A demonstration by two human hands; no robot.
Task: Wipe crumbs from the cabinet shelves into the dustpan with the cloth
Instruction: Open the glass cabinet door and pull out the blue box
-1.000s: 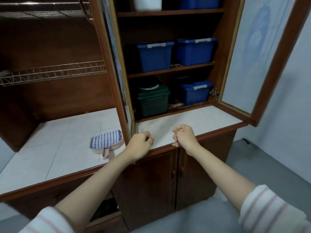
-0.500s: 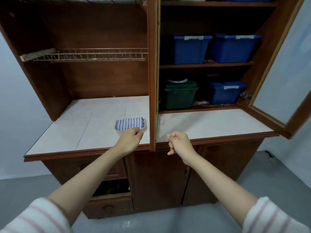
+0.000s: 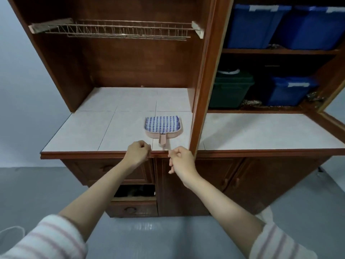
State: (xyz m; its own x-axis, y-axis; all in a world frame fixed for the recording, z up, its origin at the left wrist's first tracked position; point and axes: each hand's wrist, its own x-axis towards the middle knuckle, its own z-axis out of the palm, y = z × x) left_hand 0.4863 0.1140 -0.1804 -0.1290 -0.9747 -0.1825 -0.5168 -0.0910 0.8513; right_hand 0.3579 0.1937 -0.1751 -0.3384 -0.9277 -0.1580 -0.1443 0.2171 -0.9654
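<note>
Far left, up high, I see a wire rack (image 3: 119, 31) spanning the open bay of the cabinet. Below it is the tiled surface (image 3: 89, 128).

My left hand (image 3: 137, 153) sits at the near edge of the surface. Its fingers (image 3: 144, 146) are curled into a fist w/ nothing in them.

Just beyond the hands, near the front of the surface, lies the pink dustpan (image 3: 173, 135), handle pointing toward me. The blue-and-white striped cloth (image 3: 161, 124) is folded and lying inside the pan. Neither hand touches pan or cloth.

My right hand (image 3: 182, 161) is just right of the handle, in front of the surface edge. Fingers are curled in, thumb against them, pinching nothing I can make out.

Right of that stands the open door's edge (image 3: 203, 90).

Past it, the lower shelf (image 3: 261, 110) carries a dark green bin (image 3: 231, 88) at left and a blue bin (image 3: 289, 92) at right. Speckled crumbs (image 3: 251, 102) lie betw. them.

On the upper shelf (image 3: 280, 51) stand two more blue bins (image 3: 253, 27), side by side.
</note>
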